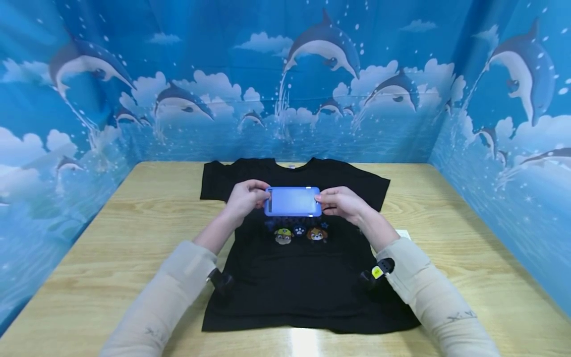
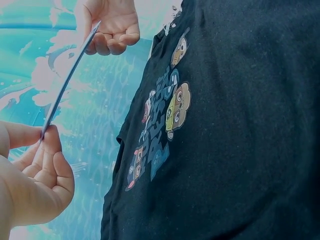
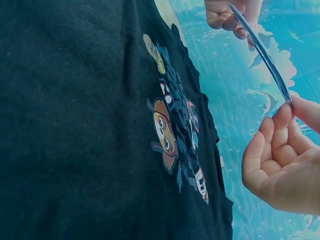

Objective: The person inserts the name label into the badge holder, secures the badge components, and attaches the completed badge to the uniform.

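A blue phone case (image 1: 293,202), lengthwise from side to side, is held up over a black T-shirt (image 1: 308,282) in the head view. My left hand (image 1: 248,199) pinches its left end, beside a dark slot, between thumb and fingers. At the other end my right hand (image 1: 342,202) pinches it the same way. Both wrist views show the phone case (image 2: 68,85) edge-on, thin and slightly bowed, raised off the shirt. Cartoon dog faces (image 1: 300,235) are printed on the shirt's chest, partly hidden behind the case.
The T-shirt lies spread out on a light wooden table (image 1: 147,238), neckline at the far side. A small white piece (image 1: 403,234) shows beside the right forearm. Dolphin-printed curtains (image 1: 285,74) enclose the table at the back and both sides.
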The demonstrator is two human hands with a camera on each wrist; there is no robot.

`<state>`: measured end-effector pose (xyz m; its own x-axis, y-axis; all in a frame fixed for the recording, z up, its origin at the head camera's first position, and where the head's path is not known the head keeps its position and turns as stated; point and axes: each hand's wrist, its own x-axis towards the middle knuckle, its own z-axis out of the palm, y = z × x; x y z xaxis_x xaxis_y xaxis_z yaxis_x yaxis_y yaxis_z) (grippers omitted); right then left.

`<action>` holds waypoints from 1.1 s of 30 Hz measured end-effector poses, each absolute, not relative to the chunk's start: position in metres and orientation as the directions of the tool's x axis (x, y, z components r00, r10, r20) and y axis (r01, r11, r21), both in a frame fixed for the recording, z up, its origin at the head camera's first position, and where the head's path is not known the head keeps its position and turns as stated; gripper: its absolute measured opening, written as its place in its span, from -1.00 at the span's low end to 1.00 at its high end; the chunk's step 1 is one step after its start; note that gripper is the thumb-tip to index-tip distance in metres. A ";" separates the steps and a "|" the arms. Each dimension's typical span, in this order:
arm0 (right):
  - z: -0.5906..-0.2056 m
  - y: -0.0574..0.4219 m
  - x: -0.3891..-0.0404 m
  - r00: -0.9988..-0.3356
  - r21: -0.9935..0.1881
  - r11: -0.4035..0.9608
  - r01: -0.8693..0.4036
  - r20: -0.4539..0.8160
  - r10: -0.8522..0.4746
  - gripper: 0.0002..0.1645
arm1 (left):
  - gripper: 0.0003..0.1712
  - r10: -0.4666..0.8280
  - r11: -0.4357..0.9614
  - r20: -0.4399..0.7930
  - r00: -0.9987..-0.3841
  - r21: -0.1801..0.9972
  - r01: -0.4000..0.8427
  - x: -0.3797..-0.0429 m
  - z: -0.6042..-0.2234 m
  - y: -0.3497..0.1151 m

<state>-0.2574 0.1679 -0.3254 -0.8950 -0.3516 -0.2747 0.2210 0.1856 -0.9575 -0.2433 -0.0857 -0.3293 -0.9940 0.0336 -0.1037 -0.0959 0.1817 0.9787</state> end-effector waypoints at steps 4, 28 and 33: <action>-0.326 0.167 -0.257 -0.891 -0.959 0.175 0.224 -0.275 -0.362 -0.90 | -0.72 0.032 0.177 -0.101 -0.994 0.980 -0.093 -0.243 -0.330 -0.086; -0.327 0.168 -0.257 -0.886 -0.962 0.155 0.224 -0.268 -0.380 -0.87 | -0.74 0.028 0.193 -0.096 -0.995 0.977 -0.089 -0.242 -0.331 -0.085; -0.328 0.168 -0.257 -0.884 -0.962 0.153 0.226 -0.269 -0.382 -0.87 | -0.74 0.030 0.191 -0.096 -0.995 0.978 -0.088 -0.242 -0.331 -0.085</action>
